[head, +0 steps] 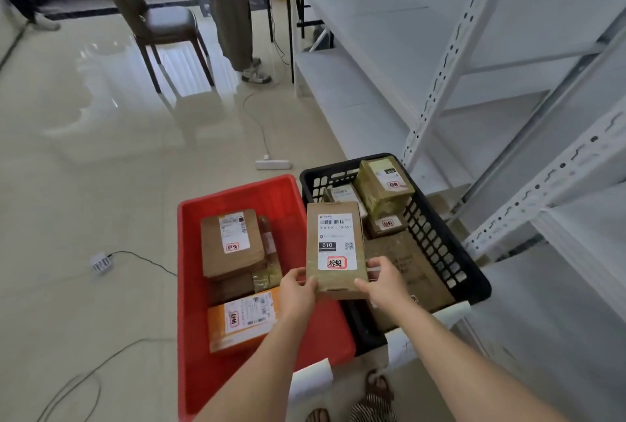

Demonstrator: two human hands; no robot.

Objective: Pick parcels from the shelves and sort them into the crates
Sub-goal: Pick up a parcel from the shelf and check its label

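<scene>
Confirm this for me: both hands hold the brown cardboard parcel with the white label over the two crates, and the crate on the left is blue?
Not quite. The head view shows the left crate is red plastic, not blue. The rest holds: left hand and right hand grip the brown cardboard parcel.

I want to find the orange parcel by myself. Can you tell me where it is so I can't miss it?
Look for the red crate on the floor, left of the black crate. Inside it, go to the end nearest the person holding a parcel; the orange parcel lies flat there. The other parcels in that crate are plain brown, so it is the only bright orange one.
</scene>
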